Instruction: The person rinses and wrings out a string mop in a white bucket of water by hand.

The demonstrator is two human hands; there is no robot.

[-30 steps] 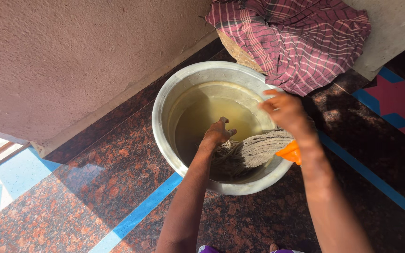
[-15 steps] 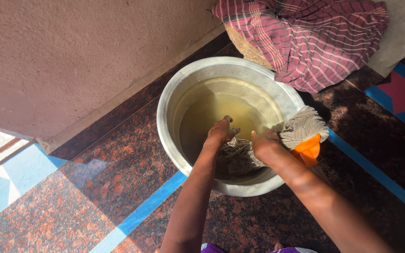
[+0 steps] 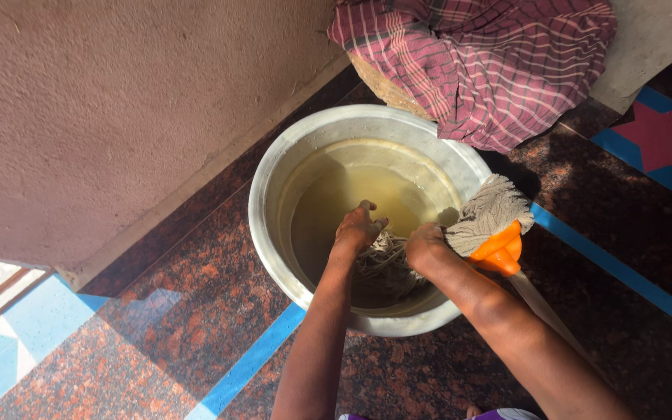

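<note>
Left hand (image 3: 358,227): fingers curled down and closed over the grey-white cotton mop strands (image 3: 386,264), inside the basin, just above the waterline. Fingertips partly hidden among the strands.

Right hand (image 3: 424,245): fingers wrapped around the same bundle of strands, nearer the basin's right rim, knuckles up. The two hands sit close side by side, with strands showing between them.

Mop strands: lower ends lie in the water in the near half of the basin; the upper part of the bundle rises over the right rim and ends in the orange plastic mop socket (image 3: 498,250), which sits outside the rim. A pale handle (image 3: 542,311) runs from the socket toward the lower right, over the floor and beside the right forearm.

Container: round, wide metal basin (image 3: 274,171), dull silver, standing on the floor. Contents: murky yellow-brown water (image 3: 351,190), filling the lower part; a pale ring marks the inner wall above the surface.

Surroundings: floor of speckled red-brown polished stone (image 3: 157,334) with blue inlaid strips (image 3: 243,365). Pinkish rough plaster wall (image 3: 118,101) behind the basin. Maroon checked cloth (image 3: 499,62) heaped just beyond the far rim, draped over a woven basket-like object whose edge shows beneath it.
</note>
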